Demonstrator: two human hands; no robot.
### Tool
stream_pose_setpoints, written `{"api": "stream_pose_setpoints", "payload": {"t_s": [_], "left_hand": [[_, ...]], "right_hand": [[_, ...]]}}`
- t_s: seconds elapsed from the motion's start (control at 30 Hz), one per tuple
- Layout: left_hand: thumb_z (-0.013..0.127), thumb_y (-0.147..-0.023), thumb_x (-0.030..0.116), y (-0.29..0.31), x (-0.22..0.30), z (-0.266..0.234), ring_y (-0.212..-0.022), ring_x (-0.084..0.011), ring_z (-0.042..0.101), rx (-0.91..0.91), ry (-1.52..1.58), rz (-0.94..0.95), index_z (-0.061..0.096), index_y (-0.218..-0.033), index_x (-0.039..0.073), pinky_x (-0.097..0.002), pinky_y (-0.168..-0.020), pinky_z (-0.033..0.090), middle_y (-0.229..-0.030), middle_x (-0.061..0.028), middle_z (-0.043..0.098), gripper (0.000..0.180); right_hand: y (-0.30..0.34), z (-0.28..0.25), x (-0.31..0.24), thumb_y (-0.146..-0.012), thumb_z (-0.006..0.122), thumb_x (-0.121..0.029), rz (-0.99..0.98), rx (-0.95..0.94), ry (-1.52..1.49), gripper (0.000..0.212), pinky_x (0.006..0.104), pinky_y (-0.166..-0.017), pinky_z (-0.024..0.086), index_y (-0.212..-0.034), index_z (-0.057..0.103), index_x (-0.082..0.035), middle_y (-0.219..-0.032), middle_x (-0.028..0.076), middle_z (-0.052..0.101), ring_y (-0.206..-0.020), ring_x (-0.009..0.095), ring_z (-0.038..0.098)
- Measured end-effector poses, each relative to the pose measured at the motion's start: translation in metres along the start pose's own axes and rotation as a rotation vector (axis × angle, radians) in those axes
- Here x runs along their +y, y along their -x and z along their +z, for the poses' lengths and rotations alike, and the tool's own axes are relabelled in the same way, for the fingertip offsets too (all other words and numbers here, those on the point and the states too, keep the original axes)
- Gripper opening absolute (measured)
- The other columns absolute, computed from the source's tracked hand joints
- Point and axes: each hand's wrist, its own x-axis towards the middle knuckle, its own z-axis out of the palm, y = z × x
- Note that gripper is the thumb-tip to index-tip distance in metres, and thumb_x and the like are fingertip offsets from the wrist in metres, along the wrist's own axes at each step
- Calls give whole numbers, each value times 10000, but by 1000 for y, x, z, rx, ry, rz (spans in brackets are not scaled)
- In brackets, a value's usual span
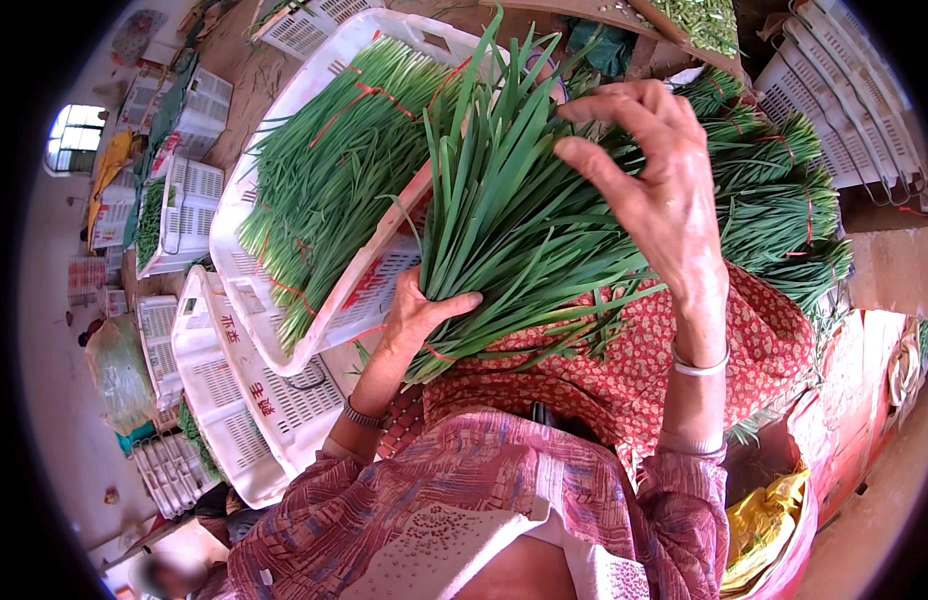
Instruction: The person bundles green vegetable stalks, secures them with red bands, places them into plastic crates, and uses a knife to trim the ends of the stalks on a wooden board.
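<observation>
My left hand (421, 318) is wrapped round the lower part of a bunch of garlic chives (504, 190), thumb across the stalks. The long green leaves fan upward and to the right over my lap. Above the leaf tips on the right, my right hand (656, 170) hovers with thumb and fingers apart, nothing seen between them. Beside the bunch on the left stands a white plastic crate (246, 230) holding chive bundles (354, 160) tied with red bands. A red patterned cloth (674, 345) covers my lap beneath the leaves.
More banded chive bundles (789, 200) are piled on the right. Stacked white crates (834, 100) stand at the upper right, others (254, 380) at the lower left. A yellow bag (769, 520) sits low on the right. Another person is partly visible at the lower left edge.
</observation>
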Motion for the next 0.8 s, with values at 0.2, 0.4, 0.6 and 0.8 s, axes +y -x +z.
{"api": "stream_pose_setpoints", "payload": {"t_s": [0.2,0.4,0.6,0.8], "left_hand": [[821,-749,122,0,-2,-2,-882,-139,665,-7,-76,9,695,-1065,-10,-296,-851,510,-978,-73,734,366],[821,-753,131,-3,-3,2,-904,-136,659,-9,-37,-6,690,-1084,-9,-298,-861,505,-993,-77,730,382],[828,-750,142,-2,-8,-1,-885,-141,659,2,-9,-2,694,-1071,-17,-303,-852,509,-977,-87,728,382],[830,-739,127,-4,-7,0,-876,-136,660,-4,-52,14,698,-1067,-6,-298,-843,511,-973,-79,731,377]], "right_hand": [[4,21,2,-772,770,-148,19,-114,-5,196,376,-897,435,-936,725,-50,-997,90,647,-972,271,564],[9,32,19,-851,703,-73,275,267,-603,40,306,-808,474,-882,694,-48,-891,41,667,-843,159,597],[2,7,23,-904,678,-240,210,183,-254,201,324,-806,452,-919,733,-48,-872,53,676,-857,198,575],[5,13,21,-802,733,-211,122,-53,21,175,394,-874,440,-936,743,-98,-974,93,657,-936,294,574]]}}
